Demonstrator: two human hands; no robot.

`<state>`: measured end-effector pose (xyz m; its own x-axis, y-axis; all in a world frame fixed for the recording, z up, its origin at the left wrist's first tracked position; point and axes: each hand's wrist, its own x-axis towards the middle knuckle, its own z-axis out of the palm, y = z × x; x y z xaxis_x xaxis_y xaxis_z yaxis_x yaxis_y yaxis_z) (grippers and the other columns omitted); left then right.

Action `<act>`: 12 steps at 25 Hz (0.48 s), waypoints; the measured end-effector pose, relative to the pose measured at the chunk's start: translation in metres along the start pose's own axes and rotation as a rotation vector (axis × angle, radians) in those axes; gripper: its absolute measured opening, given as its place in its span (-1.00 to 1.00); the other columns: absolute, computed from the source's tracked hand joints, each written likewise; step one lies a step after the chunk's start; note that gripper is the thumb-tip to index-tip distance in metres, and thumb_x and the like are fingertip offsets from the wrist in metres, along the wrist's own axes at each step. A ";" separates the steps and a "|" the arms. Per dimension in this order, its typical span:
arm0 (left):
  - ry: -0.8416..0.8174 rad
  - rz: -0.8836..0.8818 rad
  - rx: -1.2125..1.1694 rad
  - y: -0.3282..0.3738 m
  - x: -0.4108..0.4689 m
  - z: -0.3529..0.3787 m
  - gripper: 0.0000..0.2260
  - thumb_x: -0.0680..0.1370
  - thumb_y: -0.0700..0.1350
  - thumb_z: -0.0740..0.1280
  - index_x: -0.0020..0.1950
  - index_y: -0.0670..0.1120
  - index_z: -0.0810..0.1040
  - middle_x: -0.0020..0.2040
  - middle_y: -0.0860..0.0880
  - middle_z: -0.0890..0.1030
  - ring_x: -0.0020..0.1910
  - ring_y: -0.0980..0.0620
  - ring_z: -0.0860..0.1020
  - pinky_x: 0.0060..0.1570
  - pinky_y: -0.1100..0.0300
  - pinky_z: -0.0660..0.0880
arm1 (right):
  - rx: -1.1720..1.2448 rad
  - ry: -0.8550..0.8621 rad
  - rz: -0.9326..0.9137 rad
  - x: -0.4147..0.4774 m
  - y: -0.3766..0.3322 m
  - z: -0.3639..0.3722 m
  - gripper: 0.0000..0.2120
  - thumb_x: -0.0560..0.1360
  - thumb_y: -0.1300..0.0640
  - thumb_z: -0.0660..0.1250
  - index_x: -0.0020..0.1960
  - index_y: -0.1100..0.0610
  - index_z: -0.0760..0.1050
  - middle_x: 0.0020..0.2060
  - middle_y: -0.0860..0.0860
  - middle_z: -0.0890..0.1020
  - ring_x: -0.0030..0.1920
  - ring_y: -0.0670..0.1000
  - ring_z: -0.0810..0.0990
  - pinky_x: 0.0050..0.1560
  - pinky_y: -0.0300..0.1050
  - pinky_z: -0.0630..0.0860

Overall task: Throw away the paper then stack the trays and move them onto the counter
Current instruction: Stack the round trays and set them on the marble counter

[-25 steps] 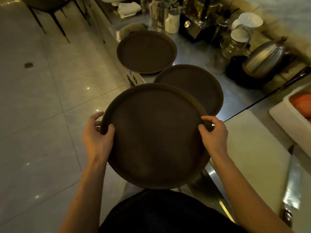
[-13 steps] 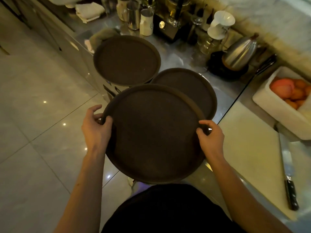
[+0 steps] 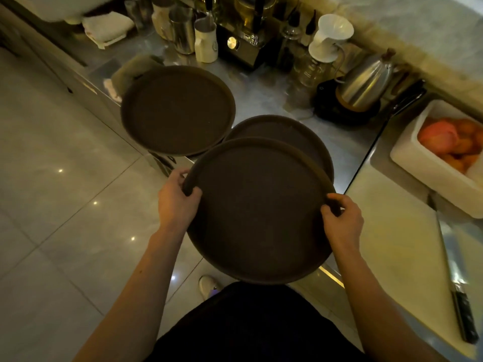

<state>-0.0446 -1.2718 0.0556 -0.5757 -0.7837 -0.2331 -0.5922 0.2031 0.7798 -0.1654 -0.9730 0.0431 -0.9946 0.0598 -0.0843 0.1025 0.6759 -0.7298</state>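
Note:
I hold a round dark brown tray (image 3: 258, 212) in the air at the front edge of the steel counter (image 3: 264, 97). My left hand (image 3: 177, 199) grips its left rim and my right hand (image 3: 342, 220) grips its right rim. The held tray overlaps a second tray (image 3: 282, 129) lying flat on the counter behind it. A third tray (image 3: 177, 111) lies further left, jutting out over the counter's edge. No paper is in view.
Metal jugs (image 3: 183, 30), a white pitcher (image 3: 206, 40), a coffee dripper (image 3: 332, 35) and a steel kettle (image 3: 366, 82) crowd the back of the counter. On the right are a white cutting board (image 3: 397, 246), a knife (image 3: 460, 304) and a white box of fruit (image 3: 449, 155). Tiled floor (image 3: 65, 205) lies left.
The held tray has moved forward over the counter edge, covering more of the second tray. The view has turned toward the counter, so the fruit box and knife show fully.

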 end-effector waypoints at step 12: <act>-0.131 -0.054 0.192 0.044 0.057 0.069 -0.54 0.51 -0.19 0.37 0.39 0.01 0.39 0.28 -0.07 0.57 -0.15 0.21 0.51 -0.15 0.23 0.49 | 0.003 -0.060 0.034 0.113 0.015 0.026 -0.59 0.46 0.15 0.32 0.30 0.00 0.44 0.21 0.06 0.55 0.16 0.10 0.54 0.18 0.06 0.50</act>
<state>-0.1423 -1.2673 0.0363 -0.6012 -0.7161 -0.3546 -0.7133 0.2810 0.6420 -0.2762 -0.9752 0.0050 -0.9880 0.0386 -0.1494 0.1363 0.6723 -0.7276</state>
